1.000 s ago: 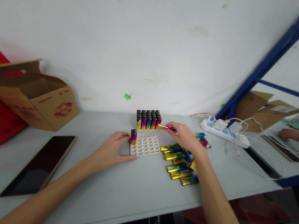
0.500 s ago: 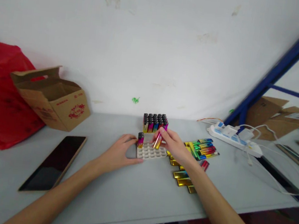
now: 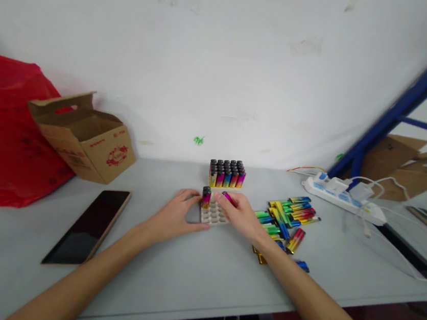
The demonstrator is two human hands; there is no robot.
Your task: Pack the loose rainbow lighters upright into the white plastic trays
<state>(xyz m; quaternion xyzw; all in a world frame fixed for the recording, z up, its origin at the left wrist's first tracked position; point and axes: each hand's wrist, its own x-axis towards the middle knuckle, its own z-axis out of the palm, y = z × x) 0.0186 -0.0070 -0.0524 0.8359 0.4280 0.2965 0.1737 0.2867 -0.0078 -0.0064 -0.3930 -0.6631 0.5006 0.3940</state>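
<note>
In the head view, a pale tray with rows of round holes (image 3: 213,215) lies on the table. A couple of magenta-and-gold lighters with black tops (image 3: 206,198) stand upright at its back left. My left hand (image 3: 178,215) rests at the tray's left side, thumb along the front corner and fingers spread beside the standing lighters. Over the right part of the tray, my right hand (image 3: 241,215) pinches a lighter (image 3: 228,198); only its magenta end shows, the rest hidden by the fingers. Loose metallic-coloured lighters (image 3: 282,216) lie in a pile to the right, partly under my right forearm.
A block of upright lighters (image 3: 227,174) stands behind the tray near the wall. To the left are a dark-screened tablet (image 3: 88,228), an open cardboard box (image 3: 99,149) and a red bag (image 3: 11,142). A power strip (image 3: 347,200) with cables lies at the right by a blue frame (image 3: 388,113).
My right hand has turned over the tray, covering most of the lighter that showed its length before. My left hand keeps its place by the tray. The whole view has shifted slightly.
</note>
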